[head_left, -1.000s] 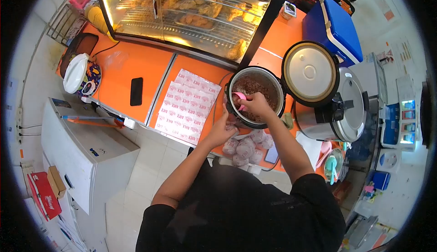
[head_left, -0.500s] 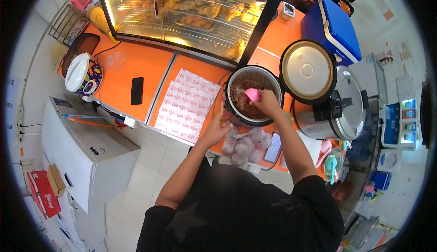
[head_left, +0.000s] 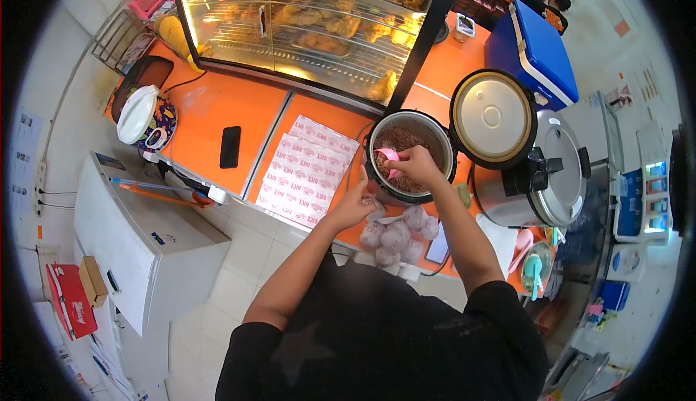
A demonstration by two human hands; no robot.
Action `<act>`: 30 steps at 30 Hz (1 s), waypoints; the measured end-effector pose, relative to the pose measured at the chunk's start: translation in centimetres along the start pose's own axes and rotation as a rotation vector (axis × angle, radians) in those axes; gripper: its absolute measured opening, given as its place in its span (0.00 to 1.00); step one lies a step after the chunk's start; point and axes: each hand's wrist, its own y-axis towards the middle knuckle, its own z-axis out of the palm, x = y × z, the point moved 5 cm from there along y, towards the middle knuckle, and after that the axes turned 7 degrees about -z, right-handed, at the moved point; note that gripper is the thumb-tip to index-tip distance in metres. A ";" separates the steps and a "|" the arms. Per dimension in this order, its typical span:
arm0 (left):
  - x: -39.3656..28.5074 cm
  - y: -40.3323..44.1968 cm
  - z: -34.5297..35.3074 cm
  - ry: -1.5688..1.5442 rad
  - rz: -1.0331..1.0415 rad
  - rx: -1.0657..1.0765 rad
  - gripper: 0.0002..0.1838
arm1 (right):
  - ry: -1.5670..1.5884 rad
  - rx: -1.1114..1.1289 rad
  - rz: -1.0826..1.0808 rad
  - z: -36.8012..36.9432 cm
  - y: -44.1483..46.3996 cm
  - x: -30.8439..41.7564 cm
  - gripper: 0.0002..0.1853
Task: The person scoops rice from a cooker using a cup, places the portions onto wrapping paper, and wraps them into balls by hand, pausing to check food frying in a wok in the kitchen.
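My right hand (head_left: 415,163) reaches into the open rice cooker (head_left: 377,176) and grips a pink measuring cup (head_left: 390,155). Reddish-brown rice (head_left: 417,140) lies in the metal inner pot, and brown grains show in the cup's mouth. My left hand (head_left: 353,204) rests against the cooker's near left side with its fingers stretched out, holding nothing. Just below the cooker sits a heap of plastic-wrapped rice portions (head_left: 395,234), close to my left fingertips. The cooker's hinged lid (head_left: 493,120) stands open on the right.
Printed paper sheets (head_left: 304,176) lie left of the cooker. Beyond it stands a lit display case (head_left: 319,39) of fried chicken. A larger steel cooker (head_left: 554,176), a blue cooler box (head_left: 533,53) and a bowl with a turquoise spoon (head_left: 536,267) are on the right. A phone (head_left: 230,147) lies left.
My right hand has tipped and drawn the pink cup toward the pot's left wall, and rice now shows in it. My left hand stays by the cooker's side. The whole view has shifted slightly.
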 end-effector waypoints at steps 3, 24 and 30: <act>0.6 0.3 -0.6 -0.008 -0.002 -0.002 0.56 | 0.176 0.013 0.036 -1.4 0.4 -2.0 0.22; 0.8 3.0 -6.1 0.135 0.132 0.495 0.59 | 0.110 -0.296 0.245 3.1 0.4 0.7 0.21; 2.3 4.0 -6.4 0.239 0.263 0.517 0.59 | 0.375 -0.288 0.252 1.6 -1.7 1.2 0.20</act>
